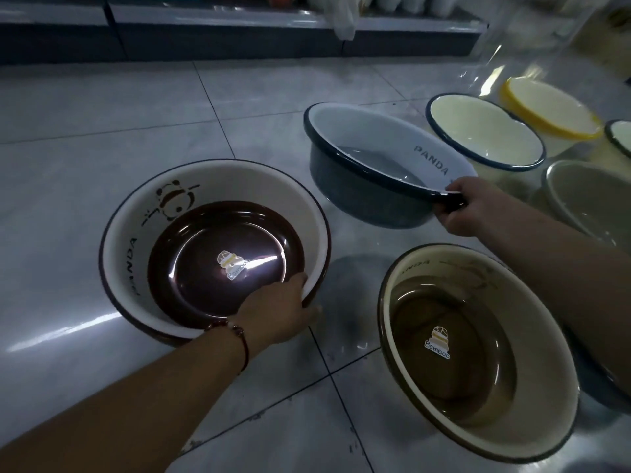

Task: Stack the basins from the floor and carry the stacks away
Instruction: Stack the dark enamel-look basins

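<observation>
Blue basin: my right hand (pixel 459 208) pinches the near rim of the round dark-blue plastic basin with a white inside and the word PANDA (pixel 382 158), thumb on top and fingers curled under; the basin is tilted, its far side down towards the floor.
Brown basin: my left hand (pixel 276 314) grips the near-right rim of the round white-walled basin with a glossy dark-brown bottom and a panda print (pixel 211 247), which sits flat on the floor to the left.
Step in hand: I judge I am bringing these two together to nest them.
Doing it well: I should lift the blue one clear, level it, centre it over the brown one and lower it straight so the rims seat evenly; a one-sided pinch may let it swing.
Next in reach: the round cream basin with an olive-brown bottom and a Bamboo sticker (pixel 474 349) stands just beside my right forearm.
Further right: cream basins with dark rims (pixel 485 131) and a yellow-rimmed one (pixel 549 110) crowd together.
Floor: glossy pale grey tiles (pixel 102 131) that look slippery, with dark grout lines.
Room: dim, a low shop shelf base (pixel 205 32) along the far side.
</observation>
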Motion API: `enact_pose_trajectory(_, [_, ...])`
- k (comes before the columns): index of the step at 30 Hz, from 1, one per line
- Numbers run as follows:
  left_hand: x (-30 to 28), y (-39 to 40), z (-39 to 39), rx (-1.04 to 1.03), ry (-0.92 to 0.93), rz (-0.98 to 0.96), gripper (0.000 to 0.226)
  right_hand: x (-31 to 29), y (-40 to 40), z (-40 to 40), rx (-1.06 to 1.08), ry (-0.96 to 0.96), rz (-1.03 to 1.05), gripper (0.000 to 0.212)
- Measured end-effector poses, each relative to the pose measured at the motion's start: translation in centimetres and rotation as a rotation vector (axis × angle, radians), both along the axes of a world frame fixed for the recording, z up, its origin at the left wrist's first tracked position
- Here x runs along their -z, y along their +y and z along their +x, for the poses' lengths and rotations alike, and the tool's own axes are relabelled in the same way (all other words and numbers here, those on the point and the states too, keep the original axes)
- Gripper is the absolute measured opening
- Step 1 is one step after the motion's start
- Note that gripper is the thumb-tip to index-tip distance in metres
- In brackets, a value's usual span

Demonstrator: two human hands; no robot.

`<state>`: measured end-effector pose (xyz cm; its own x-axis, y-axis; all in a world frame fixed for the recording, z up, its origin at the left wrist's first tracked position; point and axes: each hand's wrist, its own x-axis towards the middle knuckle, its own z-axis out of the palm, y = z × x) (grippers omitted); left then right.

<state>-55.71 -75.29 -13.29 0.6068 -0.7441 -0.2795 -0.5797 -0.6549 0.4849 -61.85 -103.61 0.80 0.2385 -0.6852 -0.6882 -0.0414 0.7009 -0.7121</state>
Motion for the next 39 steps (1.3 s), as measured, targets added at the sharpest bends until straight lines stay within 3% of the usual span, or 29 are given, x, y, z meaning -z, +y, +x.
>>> enact_pose_trajectory(4, [-0.1, 2.3, -0.2, 0.035, -0.075, -0.043, 0.049, -1.4, 1.9, 0.1, -0.031, -0.038, -0.003, 0.037])
enact_pose_trajectory(10, [-1.9, 8.9, 1.4, 0.076, -0.19, -0.01, 0.048, -2.5, 6.0, 1.5, -0.126, -0.029, -0.025, 0.034])
enact_pose_trajectory(12, [-2.8, 12.2, 3.2, -0.016, -0.183, -0.022, 0.046, -2.7, 7.5, 2.2, -0.173, -0.021, -0.044, 0.033])
enact_pose_trajectory(15, [-5.0, 16.4, 6.4, -0.377, 0.003, -0.23, 0.048, -2.9, 9.9, 3.1, -0.258, -0.02, -0.08, 0.028])
enact_pose_trajectory(19, [-9.7, 18.2, 9.8, -0.892, 0.539, -0.679, 0.036, -3.1, 13.0, 4.0, -0.402, -0.019, -0.109, 0.017])
enact_pose_trajectory(23, [-12.2, 19.9, 11.7, -1.011, 0.67, -0.833, 0.056, -3.1, 15.7, 4.3, -0.531, -0.006, -0.14, 0.013])
enact_pose_trajectory(28, [-11.9, 20.5, 11.5, -0.98, 0.779, -0.855, 0.055, -2.4, 16.9, 4.2, -0.671, 0.032, -0.124, 0.029])
enact_pose_trajectory(32, [-10.6, 20.5, 10.1, -1.037, 0.668, -0.791, 0.028, -0.5, 17.5, 4.2, -0.72, 0.102, -0.116, 0.034])
enact_pose_trajectory(39, [-8.8, 20.9, 8.9, -0.967, 0.627, -0.668, 0.026, 2.6, 16.9, 4.1, -0.795, 0.254, -0.284, 0.037])
